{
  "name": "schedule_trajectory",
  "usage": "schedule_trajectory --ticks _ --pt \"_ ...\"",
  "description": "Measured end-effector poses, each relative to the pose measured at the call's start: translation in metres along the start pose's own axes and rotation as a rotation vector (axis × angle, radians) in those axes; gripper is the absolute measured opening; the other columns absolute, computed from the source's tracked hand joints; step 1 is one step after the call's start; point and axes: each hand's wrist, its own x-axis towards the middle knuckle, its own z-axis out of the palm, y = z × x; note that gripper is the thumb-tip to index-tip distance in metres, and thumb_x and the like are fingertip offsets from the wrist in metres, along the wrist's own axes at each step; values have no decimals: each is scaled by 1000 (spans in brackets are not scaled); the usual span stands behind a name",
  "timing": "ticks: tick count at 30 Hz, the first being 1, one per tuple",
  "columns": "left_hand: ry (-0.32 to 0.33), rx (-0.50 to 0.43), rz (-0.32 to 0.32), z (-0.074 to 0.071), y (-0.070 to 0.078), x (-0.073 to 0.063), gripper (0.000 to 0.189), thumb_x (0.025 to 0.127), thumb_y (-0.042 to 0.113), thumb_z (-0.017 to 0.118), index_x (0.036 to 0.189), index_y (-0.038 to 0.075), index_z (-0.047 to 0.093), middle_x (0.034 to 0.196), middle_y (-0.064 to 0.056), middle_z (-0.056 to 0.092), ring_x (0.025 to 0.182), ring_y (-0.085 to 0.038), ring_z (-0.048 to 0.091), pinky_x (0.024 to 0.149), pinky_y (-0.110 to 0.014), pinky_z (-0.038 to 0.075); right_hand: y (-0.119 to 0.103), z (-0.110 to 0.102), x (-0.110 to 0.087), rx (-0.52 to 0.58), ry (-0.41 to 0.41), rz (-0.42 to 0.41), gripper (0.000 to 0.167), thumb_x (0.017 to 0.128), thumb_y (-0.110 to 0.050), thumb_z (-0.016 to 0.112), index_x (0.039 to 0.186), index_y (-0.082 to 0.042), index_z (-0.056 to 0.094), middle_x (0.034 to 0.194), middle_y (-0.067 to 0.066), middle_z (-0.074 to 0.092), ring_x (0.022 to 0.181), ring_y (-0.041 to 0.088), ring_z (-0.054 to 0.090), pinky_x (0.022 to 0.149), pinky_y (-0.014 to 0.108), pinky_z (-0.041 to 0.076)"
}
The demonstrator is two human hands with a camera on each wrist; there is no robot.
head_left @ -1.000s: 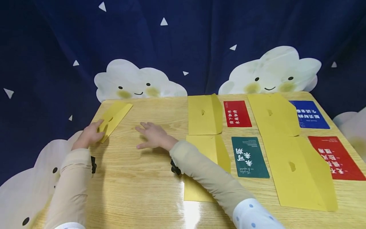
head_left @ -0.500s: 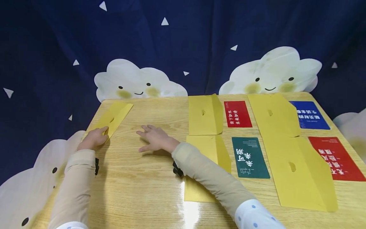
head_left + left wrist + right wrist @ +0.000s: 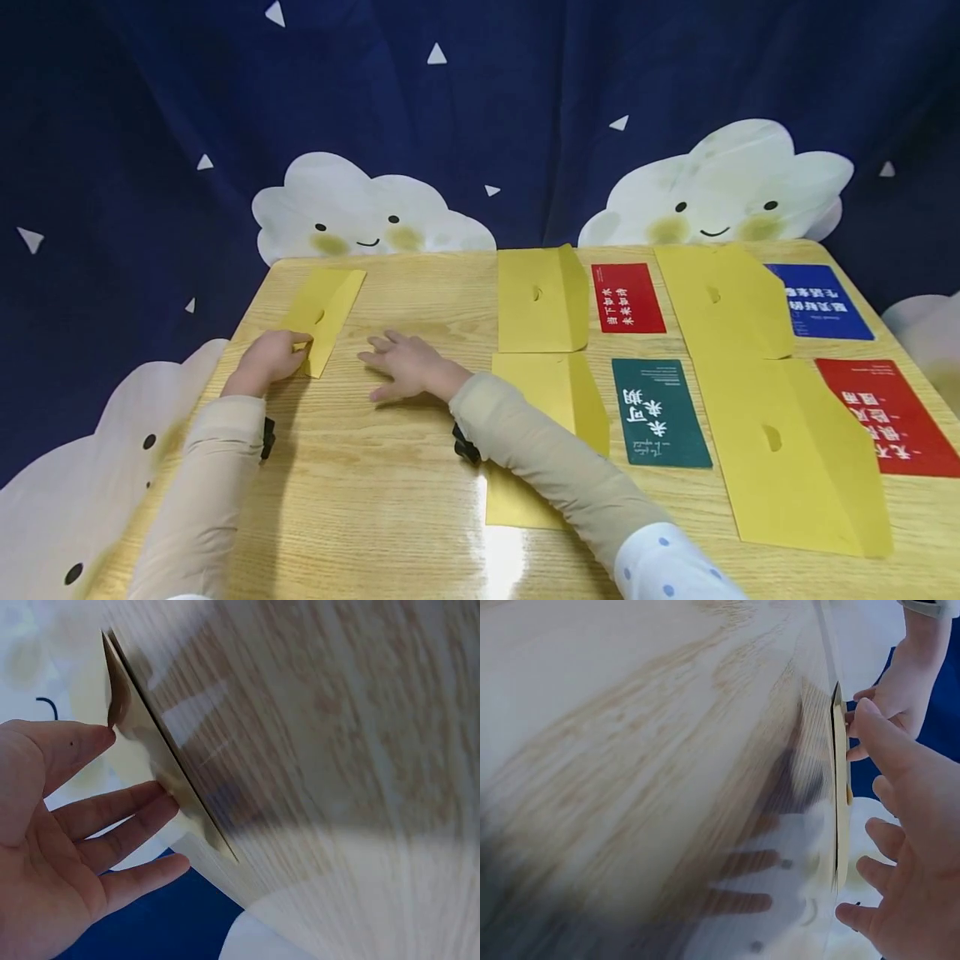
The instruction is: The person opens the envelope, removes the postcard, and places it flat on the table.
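Note:
At the left of the table lies a yellow envelope (image 3: 330, 310), its flap facing left. My left hand (image 3: 266, 362) is at its near left part. In the left wrist view, the thumb touches the raised flap edge, and the extended fingers (image 3: 124, 832) rest against the envelope, apart from the thumb. To the right of this envelope, my right hand (image 3: 408, 367) hovers low over the wood, fingers spread, holding nothing. The right wrist view has the spread right hand (image 3: 919, 847) near, with the envelope's thin edge (image 3: 841, 795) and the left hand (image 3: 900, 694) beyond.
A yellow envelope (image 3: 536, 287) and another (image 3: 532, 392) under the right forearm lie mid-table. Farther right are two larger yellow envelopes (image 3: 765, 483). Beside them lie a red card (image 3: 630, 304), a green card (image 3: 660, 417), a blue card (image 3: 828, 308) and a larger red card (image 3: 888, 408).
My left hand has moved from the envelope's upper surface to its near left part, then rightward. The envelope has slid slightly right with it. My right hand has barely moved.

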Motion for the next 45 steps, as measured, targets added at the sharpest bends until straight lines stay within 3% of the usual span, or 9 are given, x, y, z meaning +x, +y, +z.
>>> schedule_trajectory --ticks 7,10,17,24,28,30,35,41,45 --pt "28 -24 30 -1 6 -2 37 81 -6 46 116 -6 58 110 -29 57 63 -29 48 57 -36 38 -11 4 9 -133 -73 -16 75 84 -63 43 146 -33 13 152 -1 5 138 24 3 106 49 16" --pt "55 -19 56 0 6 -3 35 78 -9 47 110 -5 63 104 -27 60 69 -29 53 60 -37 41 -18 5 14 -171 -101 -7 76 83 -66 40 146 -36 9 152 -6 2 138 20 0 107 47 15" --pt "93 -38 96 4 3 -2 32 75 -11 51 101 -3 68 75 -15 63 61 -22 48 57 -34 39 -27 10 21 -198 -151 5 76 85 -66 33 147 -30 5 151 -14 1 138 12 -1 108 45 13" --pt "93 -57 105 3 4 -4 33 74 -12 49 100 -4 68 54 -1 40 52 -16 35 50 -28 28 -31 13 25 -186 -196 43 71 87 -64 31 146 -32 8 150 -17 5 138 9 2 108 42 14" --pt "131 -80 125 4 2 -4 33 71 -11 49 96 -2 70 54 -1 40 53 -17 36 50 -28 28 -35 13 25 -235 -180 37 71 86 -65 31 146 -33 11 151 -14 8 138 13 8 106 39 20" --pt "154 -89 136 6 0 -5 31 72 -10 50 93 -1 71 59 -5 51 55 -18 41 52 -29 33 -37 13 24 -265 -178 35 71 86 -66 30 146 -33 12 151 -13 9 137 14 9 106 37 21" --pt "165 -103 124 9 -1 -8 26 78 -8 51 92 -2 71 87 -19 66 67 -24 53 64 -40 44 -38 12 19 -303 -179 27 70 86 -65 30 146 -34 13 151 -13 10 137 14 10 106 37 21" --pt "171 -149 138 10 1 -8 24 76 -7 53 93 -4 70 86 -18 67 73 -27 58 64 -39 45 -37 12 13 -336 -173 11 72 85 -66 32 146 -32 14 150 -10 15 135 14 14 105 37 23" --pt "176 -177 142 11 2 -8 24 76 -6 55 94 -4 70 86 -19 67 76 -29 60 65 -40 46 -35 11 9 -280 -176 12 74 85 -65 36 146 -29 16 151 -8 12 136 15 12 105 37 23"
